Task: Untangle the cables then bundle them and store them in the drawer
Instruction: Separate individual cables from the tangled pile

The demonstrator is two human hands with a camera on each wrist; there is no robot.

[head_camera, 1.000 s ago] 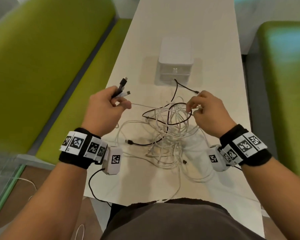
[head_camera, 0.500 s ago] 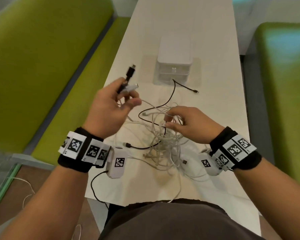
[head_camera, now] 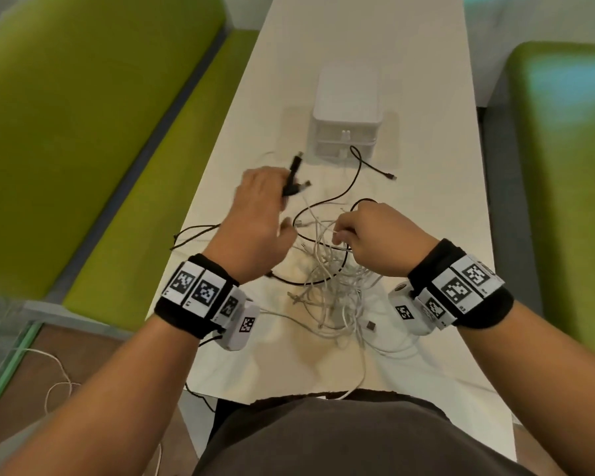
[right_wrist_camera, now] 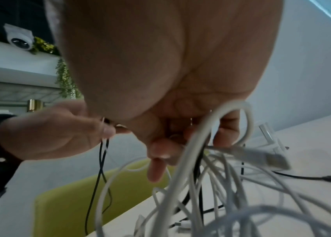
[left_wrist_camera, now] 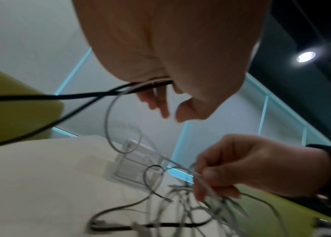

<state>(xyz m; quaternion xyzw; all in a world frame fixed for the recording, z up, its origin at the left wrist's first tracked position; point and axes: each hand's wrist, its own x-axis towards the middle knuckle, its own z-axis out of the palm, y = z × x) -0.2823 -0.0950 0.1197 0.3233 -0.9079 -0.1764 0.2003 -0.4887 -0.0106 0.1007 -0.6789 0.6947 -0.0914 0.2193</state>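
Observation:
A tangle of white and black cables (head_camera: pixel 327 283) lies on the white table (head_camera: pixel 426 187) in front of me. My left hand (head_camera: pixel 255 218) is raised over the tangle's left side and grips black and white cable ends (head_camera: pixel 294 178) whose plugs stick out above the fingers; the cords trail from it (left_wrist_camera: pixel 91 94). My right hand (head_camera: pixel 375 235) pinches a bunch of white cable loops (right_wrist_camera: pixel 221 144) at the top of the tangle and lifts them. A black cable end (head_camera: pixel 389 175) lies loose near the small white drawer unit (head_camera: pixel 346 115), whose drawers look closed.
Green upholstered benches (head_camera: pixel 83 132) run along both sides of the narrow table. The drawer unit stands in the middle of the table beyond the cables. A thin white wire (head_camera: pixel 59 386) lies on the floor at lower left.
My left hand has moved forward and to the right with the cable ends. My right hand shifted left and nearer, now gripping loops of the white tangle. A black loop now hangs off the left table edge.

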